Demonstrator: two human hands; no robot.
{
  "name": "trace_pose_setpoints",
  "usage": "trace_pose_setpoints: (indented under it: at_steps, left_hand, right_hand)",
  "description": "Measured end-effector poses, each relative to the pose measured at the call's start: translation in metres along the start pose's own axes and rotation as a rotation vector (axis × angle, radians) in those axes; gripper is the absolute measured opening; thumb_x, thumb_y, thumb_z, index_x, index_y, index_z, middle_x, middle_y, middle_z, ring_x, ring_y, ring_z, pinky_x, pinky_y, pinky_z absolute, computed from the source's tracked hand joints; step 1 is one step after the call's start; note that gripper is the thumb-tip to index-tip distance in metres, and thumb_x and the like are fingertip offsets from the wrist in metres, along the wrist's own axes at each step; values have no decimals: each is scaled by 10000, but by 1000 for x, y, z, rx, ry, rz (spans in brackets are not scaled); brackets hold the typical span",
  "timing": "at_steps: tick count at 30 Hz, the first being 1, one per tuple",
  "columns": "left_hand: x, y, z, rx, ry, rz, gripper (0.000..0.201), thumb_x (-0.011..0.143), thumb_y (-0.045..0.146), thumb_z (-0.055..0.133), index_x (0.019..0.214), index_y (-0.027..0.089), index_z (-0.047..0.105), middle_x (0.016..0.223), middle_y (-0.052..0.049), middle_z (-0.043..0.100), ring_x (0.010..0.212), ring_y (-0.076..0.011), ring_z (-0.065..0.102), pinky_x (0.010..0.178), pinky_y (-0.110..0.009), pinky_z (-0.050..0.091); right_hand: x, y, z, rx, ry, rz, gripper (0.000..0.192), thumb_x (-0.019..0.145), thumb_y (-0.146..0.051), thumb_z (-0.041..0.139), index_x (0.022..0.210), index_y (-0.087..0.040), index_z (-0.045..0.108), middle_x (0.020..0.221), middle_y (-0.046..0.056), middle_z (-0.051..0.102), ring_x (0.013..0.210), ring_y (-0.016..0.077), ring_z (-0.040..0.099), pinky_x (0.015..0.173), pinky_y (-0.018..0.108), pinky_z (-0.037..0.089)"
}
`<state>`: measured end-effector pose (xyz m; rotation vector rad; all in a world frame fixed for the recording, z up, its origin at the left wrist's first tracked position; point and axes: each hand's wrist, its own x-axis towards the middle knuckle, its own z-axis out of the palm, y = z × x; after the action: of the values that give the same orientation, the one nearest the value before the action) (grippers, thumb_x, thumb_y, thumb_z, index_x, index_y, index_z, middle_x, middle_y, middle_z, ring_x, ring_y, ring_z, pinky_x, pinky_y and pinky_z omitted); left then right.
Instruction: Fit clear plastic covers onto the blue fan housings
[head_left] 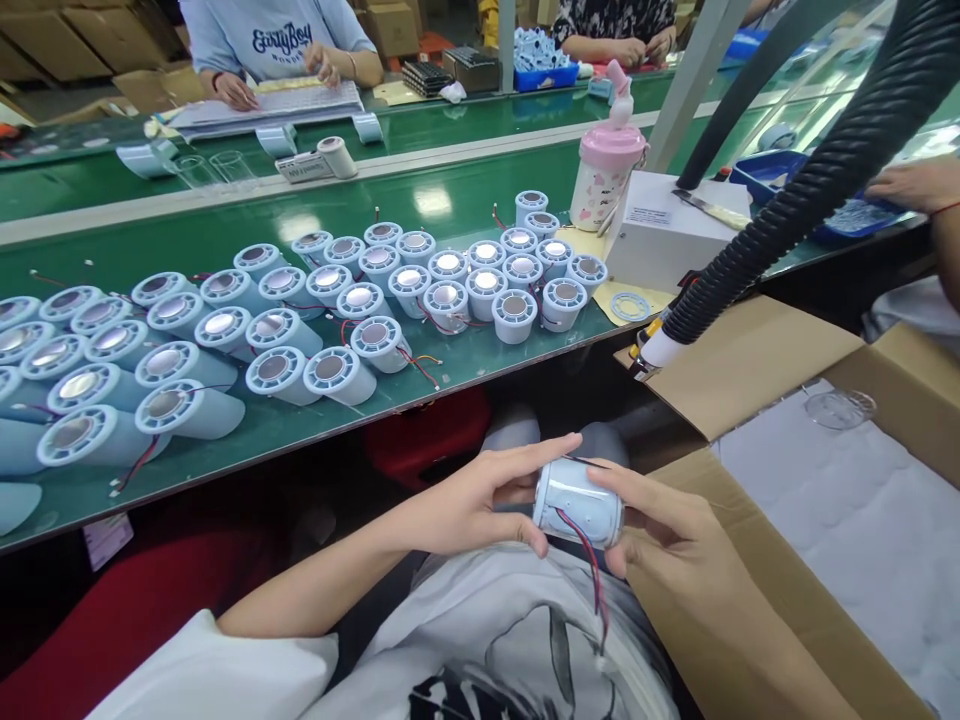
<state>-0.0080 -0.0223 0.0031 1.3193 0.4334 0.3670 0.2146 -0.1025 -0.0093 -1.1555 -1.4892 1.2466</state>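
Fingers of your left hand [487, 505] and right hand [671, 520] clamp opposite ends of a smooth pale-blue plastic cylinder [579, 500] above your lap [465, 620]. Thin red-black wires [596, 580] dangle. Beyond: similar cylinders [339, 375], glossy green bench [465, 360], "EarlyBoy" shirt [277, 40].

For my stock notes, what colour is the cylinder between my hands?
The cylinder is light blue; it shows in the head view.

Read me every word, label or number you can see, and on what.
"Early Boy", probably: blue shirt; line beneath blurred.
Too small or blurred: print on white box, cup, small carton.
Black print on white shirt: cut off, unreadable.
Held blue cylinder: none seen.
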Motion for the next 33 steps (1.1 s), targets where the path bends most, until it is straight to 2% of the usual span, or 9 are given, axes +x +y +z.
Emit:
trace_pose_setpoints:
  at_steps: [4, 9, 15, 18, 21, 24, 27, 30, 33]
  left_hand:
    - [0, -7, 0, 61, 24, 161, 789, 735, 98, 725, 1407, 334, 384, 1473, -94, 376, 1329, -287, 404, 1038, -383, 426]
    - [-1, -7, -3, 142, 59, 275, 1061, 673, 184, 801, 1475, 384, 136, 1510, -107, 306, 1366, -294, 345, 1121, -474, 289]
    - [5, -8, -10, -30, 55, -104, 858, 730, 712, 535, 1416, 244, 317, 1249, -141, 493, 1023, -243, 587, 853, -398, 502]
    - [16, -8, -5, -149, -57, -289, 796, 708, 738, 538, 1270, 190, 402, 913, -56, 584, 692, -162, 610, 580, -289, 514]
    - [26, 12, -14, 9, 49, -370, 614, 743, 636, 596, 1118, 175, 442, 774, -1, 574, 576, -122, 555, 475, -219, 453]
    - [41, 58, -70, 512, 347, -202, 558, 728, 526, 672, 1130, 188, 481, 891, 10, 590, 740, -131, 574, 628, -225, 497]
    - [79, 116, -162, 1105, 822, 45, 720, 608, 502, 754, 1201, 178, 503, 953, 48, 559, 943, -181, 563, 910, -344, 453]
    - [130, 163, -238, 1370, 855, 168, 681, 686, 451, 685, 1249, 118, 497, 1055, 76, 543, 1279, -288, 344, 1099, -412, 234]
    - [163, 184, -268, 1213, 820, 229, 441, 869, 383, 455, 991, -14, 603, 892, 56, 635, 1246, -203, 396, 1104, -311, 220]
  right_hand:
    - [3, 2, 0, 95, -50, 44, 648, 751, -132, 737, 1282, -429, 518, 1360, -17, 513, 1185, 211, 536, 913, 273, 529]
    - [2, 10, 2, 141, 9, 2, 642, 730, -70, 725, 1264, -351, 507, 1323, 44, 523, 1221, 227, 503, 920, 304, 530]
    - [5, 17, 3, -202, 46, -399, 572, 786, 69, 548, 1205, -320, 529, 1269, 43, 540, 1192, 193, 525, 962, 331, 504]
    - [9, 19, 5, -358, 10, -580, 631, 789, 111, 468, 1248, -320, 506, 1336, 40, 478, 1240, 184, 480, 1006, 334, 468]
    - [10, 31, -14, -451, 54, -475, 573, 816, 5, 530, 1293, -305, 462, 1464, 68, 353, 1322, 231, 394, 1057, 418, 417]
    - [2, 58, -70, -422, 463, -139, 487, 833, -230, 602, 1295, -274, 455, 1429, 102, 419, 1304, 261, 422, 1032, 467, 426]
    - [-17, 90, -143, -439, 832, 109, 443, 855, -390, 529, 1251, -195, 499, 1334, 159, 514, 1154, 264, 566, 894, 433, 519]
    - [-31, 117, -201, -519, 988, 213, 487, 797, -448, 536, 1169, -137, 564, 1237, 193, 583, 1014, 294, 636, 786, 437, 551]
    - [-30, 128, -231, -597, 1051, 258, 467, 758, -435, 556, 1105, -125, 601, 1133, 178, 633, 912, 287, 662, 732, 423, 559]
